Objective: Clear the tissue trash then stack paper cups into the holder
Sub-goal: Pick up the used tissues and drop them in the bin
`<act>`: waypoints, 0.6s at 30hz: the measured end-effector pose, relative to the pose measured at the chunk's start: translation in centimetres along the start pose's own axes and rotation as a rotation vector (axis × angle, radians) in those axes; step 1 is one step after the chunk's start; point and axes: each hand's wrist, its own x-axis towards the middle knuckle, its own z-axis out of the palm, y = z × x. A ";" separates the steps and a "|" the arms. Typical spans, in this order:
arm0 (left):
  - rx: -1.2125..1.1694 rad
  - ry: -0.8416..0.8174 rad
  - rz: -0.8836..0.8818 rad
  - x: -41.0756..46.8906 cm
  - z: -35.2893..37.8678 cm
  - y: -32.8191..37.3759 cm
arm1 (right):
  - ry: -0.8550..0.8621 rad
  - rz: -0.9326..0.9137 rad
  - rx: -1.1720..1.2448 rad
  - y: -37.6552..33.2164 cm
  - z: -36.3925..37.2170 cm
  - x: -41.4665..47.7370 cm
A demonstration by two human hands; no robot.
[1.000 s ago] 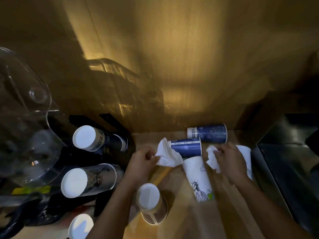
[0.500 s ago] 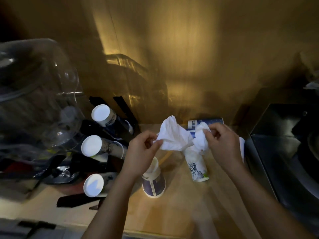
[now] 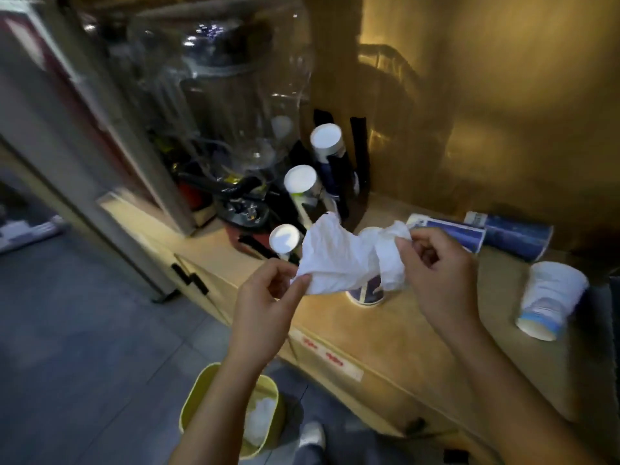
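Hands raised over the front edge of the surface (image 3: 396, 333), forearms coming up from the bottom of the head view. Left hand (image 3: 268, 293) has thumb and forefinger pinched on the lower left corner of a tissue (image 3: 335, 253). Right hand (image 3: 439, 266) is curled, fingers closed on a second tissue (image 3: 389, 250); the two crumpled pieces overlap in the air between the hands, above the surface.

Bin (image 3: 231, 411), yellow, sits on the floor below the left forearm, white trash already inside. Tissues are above and to the right of it, not over its mouth.

Cup count:
- holder (image 3: 339, 176), black, at back left of the surface: 3 stacks, white bases facing the camera
- 1 upright cup (image 3: 367, 290) directly under the tissues, mostly hidden
- 2 blue cups lying on their sides by the back wall, right of the right hand: near one (image 3: 459, 233), far one (image 3: 513, 236)
- 1 white cup (image 3: 550, 298) on its side, far right, well apart from the hands

Glass jar (image 3: 228, 92) stands left of the holder. Frame is motion-blurred, prints on the cups unreadable.
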 end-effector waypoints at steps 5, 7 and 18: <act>-0.041 0.167 -0.125 -4.2 -5.5 -2.9 | -0.196 -0.126 0.043 -3.0 5.5 -2.5; -0.050 0.220 -0.172 -5.3 -7.2 -4.2 | -0.282 -0.146 0.048 -3.9 7.5 -3.2; 0.006 0.361 -0.451 -10.8 -17.5 -14.8 | -0.610 -0.147 0.034 -6.8 22.1 -10.1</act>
